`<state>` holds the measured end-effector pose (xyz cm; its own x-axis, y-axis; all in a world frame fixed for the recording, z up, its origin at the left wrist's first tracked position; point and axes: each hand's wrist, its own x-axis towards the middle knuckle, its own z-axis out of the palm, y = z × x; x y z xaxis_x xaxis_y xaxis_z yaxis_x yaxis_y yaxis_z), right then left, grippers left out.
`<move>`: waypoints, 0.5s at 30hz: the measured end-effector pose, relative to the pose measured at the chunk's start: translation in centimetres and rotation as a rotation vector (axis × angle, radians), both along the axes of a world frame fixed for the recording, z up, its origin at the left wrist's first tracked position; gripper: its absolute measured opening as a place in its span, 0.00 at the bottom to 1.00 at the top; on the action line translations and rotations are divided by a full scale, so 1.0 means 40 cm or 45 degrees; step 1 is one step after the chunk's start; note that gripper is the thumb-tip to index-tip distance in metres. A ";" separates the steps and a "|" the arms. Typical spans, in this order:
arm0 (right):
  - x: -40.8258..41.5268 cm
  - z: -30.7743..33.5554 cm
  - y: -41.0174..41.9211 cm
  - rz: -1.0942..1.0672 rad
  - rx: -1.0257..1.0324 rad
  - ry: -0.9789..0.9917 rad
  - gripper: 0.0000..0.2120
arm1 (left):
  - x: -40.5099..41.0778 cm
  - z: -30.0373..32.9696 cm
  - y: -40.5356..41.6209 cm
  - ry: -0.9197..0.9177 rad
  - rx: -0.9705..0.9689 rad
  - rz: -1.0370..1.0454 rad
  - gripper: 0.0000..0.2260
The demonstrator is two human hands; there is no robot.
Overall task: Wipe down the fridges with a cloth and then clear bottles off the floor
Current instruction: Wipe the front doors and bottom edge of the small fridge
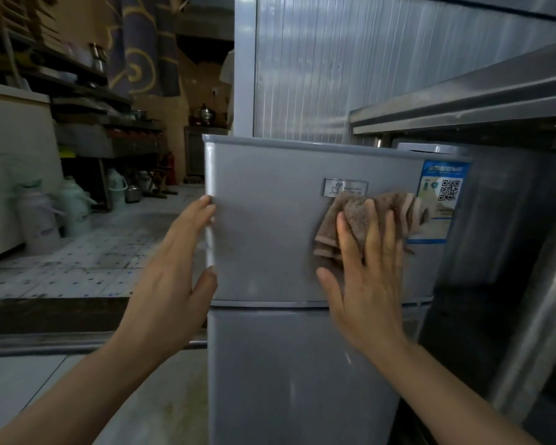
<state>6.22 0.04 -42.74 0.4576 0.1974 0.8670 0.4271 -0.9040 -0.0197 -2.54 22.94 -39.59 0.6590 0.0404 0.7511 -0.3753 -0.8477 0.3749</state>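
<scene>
Small grey two-door fridge [270,239] at frame centre, upper door smooth with a metal badge [345,187] and a blue QR label [440,200] at its right edge. Right hand [366,271] lies flat, fingers [371,226] spread, pressing a crumpled brown cloth [366,213] against the upper door just below the badge. Left hand [180,261] is open, fingertips touching the door's left edge, holding nothing. Pale jugs [42,216] stand on the tiled floor [109,252] at mid-left.
</scene>
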 end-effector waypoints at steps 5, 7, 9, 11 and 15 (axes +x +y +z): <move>-0.016 0.074 0.133 0.185 -0.402 -0.204 0.30 | -0.030 -0.004 0.030 -0.047 -0.113 0.077 0.31; -0.014 0.141 0.185 0.208 -0.502 -0.279 0.28 | -0.044 -0.014 0.053 -0.063 -0.131 0.140 0.31; -0.007 0.202 0.239 0.209 -0.522 -0.337 0.27 | -0.057 -0.023 0.070 -0.075 -0.115 0.165 0.31; -0.001 0.230 0.276 0.195 -0.503 -0.364 0.26 | -0.061 -0.032 0.081 -0.087 -0.052 0.161 0.31; 0.003 0.147 0.298 0.237 -0.535 -0.377 0.25 | -0.062 -0.052 0.106 -0.093 -0.048 0.169 0.31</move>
<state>6.36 11.97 -36.88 0.1301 0.6087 0.7827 0.5131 -0.7168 0.4722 -5.03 27.18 -41.69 0.5895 0.1529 0.7932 -0.2882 -0.8775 0.3833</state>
